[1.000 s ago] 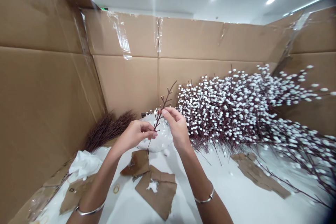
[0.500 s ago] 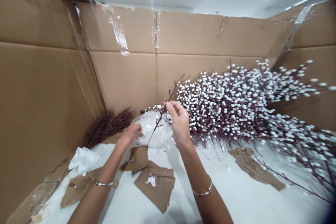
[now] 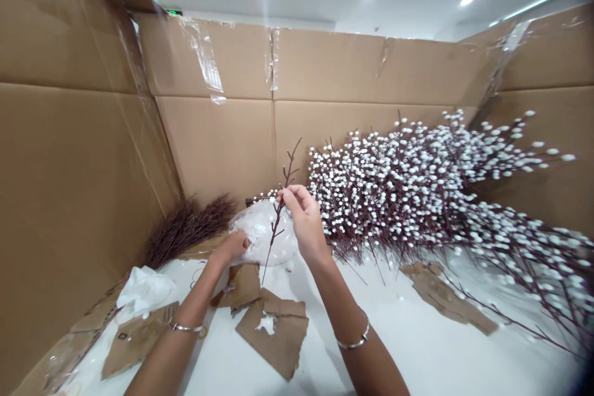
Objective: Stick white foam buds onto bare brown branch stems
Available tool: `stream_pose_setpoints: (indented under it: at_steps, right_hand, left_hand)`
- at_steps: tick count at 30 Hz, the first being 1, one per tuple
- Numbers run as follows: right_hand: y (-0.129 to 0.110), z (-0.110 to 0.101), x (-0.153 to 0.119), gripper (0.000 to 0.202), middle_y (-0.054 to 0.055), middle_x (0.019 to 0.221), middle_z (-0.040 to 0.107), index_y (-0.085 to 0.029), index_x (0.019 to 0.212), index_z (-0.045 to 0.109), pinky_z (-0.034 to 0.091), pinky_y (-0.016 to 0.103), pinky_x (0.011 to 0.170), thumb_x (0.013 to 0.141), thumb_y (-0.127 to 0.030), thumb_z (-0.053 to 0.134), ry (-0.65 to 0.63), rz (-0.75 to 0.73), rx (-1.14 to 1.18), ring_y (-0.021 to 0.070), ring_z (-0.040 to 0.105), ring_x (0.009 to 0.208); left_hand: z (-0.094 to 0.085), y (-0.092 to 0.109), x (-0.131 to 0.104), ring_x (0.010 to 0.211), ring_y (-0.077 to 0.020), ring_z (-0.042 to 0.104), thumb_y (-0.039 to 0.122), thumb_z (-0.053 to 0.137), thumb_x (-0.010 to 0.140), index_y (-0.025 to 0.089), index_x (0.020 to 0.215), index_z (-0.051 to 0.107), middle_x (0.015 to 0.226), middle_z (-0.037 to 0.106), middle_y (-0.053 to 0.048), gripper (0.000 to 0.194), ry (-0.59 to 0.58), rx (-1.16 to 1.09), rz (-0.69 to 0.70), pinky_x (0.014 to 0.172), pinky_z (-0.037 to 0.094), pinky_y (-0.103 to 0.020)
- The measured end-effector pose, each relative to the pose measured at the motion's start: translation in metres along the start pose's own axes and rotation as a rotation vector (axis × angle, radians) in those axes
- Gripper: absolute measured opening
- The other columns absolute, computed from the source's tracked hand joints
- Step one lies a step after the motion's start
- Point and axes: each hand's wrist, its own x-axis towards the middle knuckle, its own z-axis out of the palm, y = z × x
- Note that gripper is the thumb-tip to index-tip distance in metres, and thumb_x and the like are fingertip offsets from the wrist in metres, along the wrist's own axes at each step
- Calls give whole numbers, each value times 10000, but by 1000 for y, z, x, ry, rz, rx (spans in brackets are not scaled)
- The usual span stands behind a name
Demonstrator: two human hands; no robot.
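Note:
Pinched upright between thumb and fingers of my right hand is a brown artificial twig with short side stubs, mostly bare. Its thin lower stem points down toward the table. My left hand is closed, fingertips curled at the left side of a clear plastic bag that holds small white pieces. Whatever those fingers grip is hidden. Just behind the bag lie a few white berries on a stem.
A large heap of white-berried branches fills the right. Bare brown twigs lie at the left. Torn cardboard pieces, a cardboard strip and crumpled white plastic are on the white table. Tall cardboard walls surround it.
My right hand has moved slightly left and down with the twig, which now stands more upright. My left hand stays by the bag, a little lower. The view has shifted slightly.

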Motion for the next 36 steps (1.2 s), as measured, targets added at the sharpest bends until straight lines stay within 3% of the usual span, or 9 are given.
stream_pose_setpoints:
  at_steps: [3,6,10,13,16,36]
  right_hand:
    - [-1,1,0,155,-2,807,608,-218,805,582,415,294,821,880,-354,578,-12,11,-8,154,558,807]
    - [-3,3,-1,164,-9,783,603,-218,765,576,412,283,801,872,-342,566,-42,23,-29,152,549,789]
    - [-2,9,-4,169,-16,782,610,-219,759,590,413,274,811,874,-335,548,-94,44,-58,153,557,804]
    - [0,13,-7,166,-7,823,640,-220,792,608,427,280,825,879,-352,558,-129,72,-38,159,576,826]
    - [3,16,-9,170,8,861,668,-225,807,622,441,294,850,883,-369,570,-153,80,-29,170,590,853]
    - [9,18,-11,194,12,847,660,-219,802,662,432,305,894,902,-350,561,-145,0,-110,178,593,886]
  left_hand:
    - [-10,14,0,923,-226,655,318,668,871,114,1032,672,1038,683,-88,260,24,4,-38,832,546,-420]
    - [-34,41,-2,819,-247,663,284,734,775,90,763,700,791,711,-96,197,129,-46,-28,840,518,-421]
    - [-68,96,-20,934,-208,679,444,633,851,129,1067,693,1059,737,-114,387,278,-239,68,851,518,-325]
    - [-79,136,-41,883,-199,698,445,747,768,138,1027,716,967,759,-109,403,395,-694,147,819,530,-307]
    - [-80,159,-55,843,-182,705,406,808,716,160,965,745,930,769,-88,356,469,-847,183,812,539,-296]
    - [-77,174,-62,863,-220,726,385,835,679,164,850,769,892,784,-82,287,511,-818,210,827,562,-340]
